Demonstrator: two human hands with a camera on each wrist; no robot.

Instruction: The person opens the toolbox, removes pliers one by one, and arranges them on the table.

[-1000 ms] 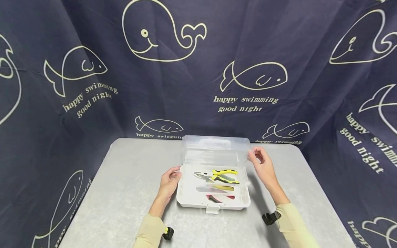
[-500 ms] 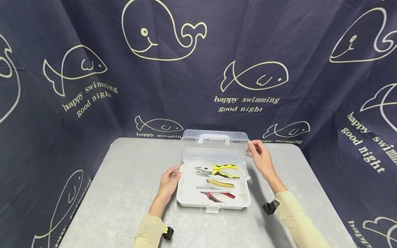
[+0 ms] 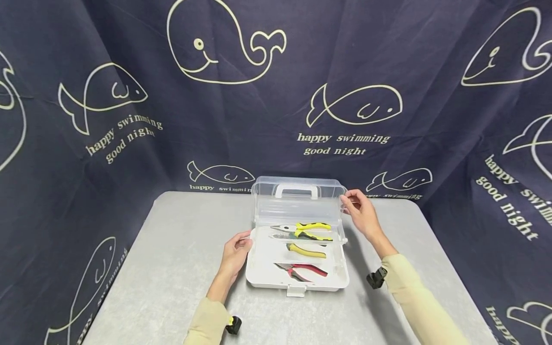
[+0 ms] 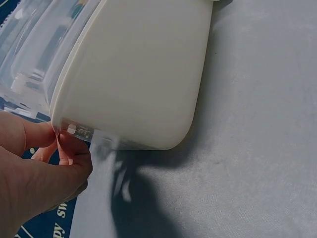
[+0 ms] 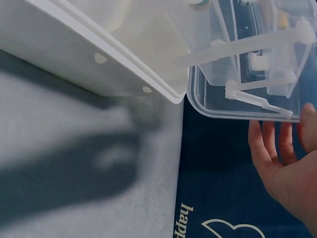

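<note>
Toolbox lid (image 3: 302, 209) between right-hand fingertips (image 5: 255, 131)

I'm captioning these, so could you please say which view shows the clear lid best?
The head view: the clear lid appears nearly whole, the right hand at its edge. Both wrist views show only part, closer up.

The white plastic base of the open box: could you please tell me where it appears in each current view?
Head: the white plastic base is below centre, slightly right.
Left wrist: the base fills the upper middle, its rim pinched by the left hand.
Right wrist: the base slants down from the upper left.
Shared landmark: dark blue hanging cloth with pale printed lettering.
</note>
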